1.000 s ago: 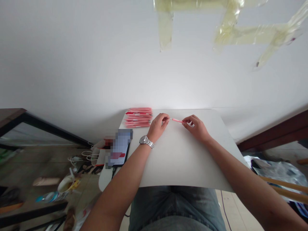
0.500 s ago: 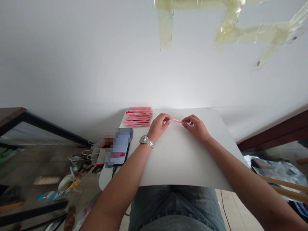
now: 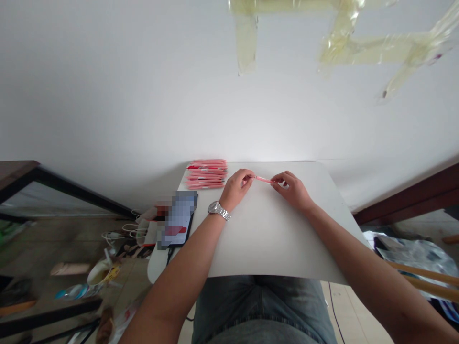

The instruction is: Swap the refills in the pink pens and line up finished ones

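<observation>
Over the bench's [image 3: 276, 234] far half, your right hand [image 3: 293, 191] is pinching a pink pen's [image 3: 264, 179] right end; your left hand's [image 3: 236, 188] closed fingers are gripping and hiding its left end.

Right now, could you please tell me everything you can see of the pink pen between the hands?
The pen is slim, straight and pink, with a paler stretch along it, and looks like plastic. The fingertips of the left hand are at one end and those of the right hand pinch the other, so both ends are hidden. It lies crosswise over the far part of the white table, slanting slightly nearer at the right; whether it touches the top is unclear.
</observation>
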`<state>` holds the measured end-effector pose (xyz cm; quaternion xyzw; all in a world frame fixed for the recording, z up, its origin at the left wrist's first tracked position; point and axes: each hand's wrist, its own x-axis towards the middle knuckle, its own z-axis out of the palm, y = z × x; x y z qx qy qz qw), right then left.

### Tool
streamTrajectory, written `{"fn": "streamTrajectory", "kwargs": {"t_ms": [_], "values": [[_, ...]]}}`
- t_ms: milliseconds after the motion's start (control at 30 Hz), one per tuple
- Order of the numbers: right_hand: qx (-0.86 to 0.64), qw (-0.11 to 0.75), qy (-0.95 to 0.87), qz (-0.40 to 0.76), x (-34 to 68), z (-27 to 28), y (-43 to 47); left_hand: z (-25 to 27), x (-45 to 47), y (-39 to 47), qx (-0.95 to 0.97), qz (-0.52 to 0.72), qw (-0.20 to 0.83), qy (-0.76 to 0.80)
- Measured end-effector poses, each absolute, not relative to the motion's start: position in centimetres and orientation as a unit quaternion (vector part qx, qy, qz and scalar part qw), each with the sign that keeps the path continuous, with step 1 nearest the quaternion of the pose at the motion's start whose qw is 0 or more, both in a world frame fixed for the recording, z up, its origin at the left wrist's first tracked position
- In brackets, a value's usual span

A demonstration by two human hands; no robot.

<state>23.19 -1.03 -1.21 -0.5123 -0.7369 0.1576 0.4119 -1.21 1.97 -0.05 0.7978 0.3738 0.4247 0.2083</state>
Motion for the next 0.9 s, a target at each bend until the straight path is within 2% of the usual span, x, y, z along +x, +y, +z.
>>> {"fn": "streamTrajectory", "kwargs": {"t_ms": [300,900], "values": [[-0.520,0.422,-0.723,0.169,23.15,-1.30,-1.02,-0.48,-1.42,2.35,0.794,0.437,0.193,0.375],[-0.541,0.455,-0.655,0.267,23.26,-1.83,-0.94,-0.72,-2.09,2.89,0.753,0.469,0.195,0.418]]}}
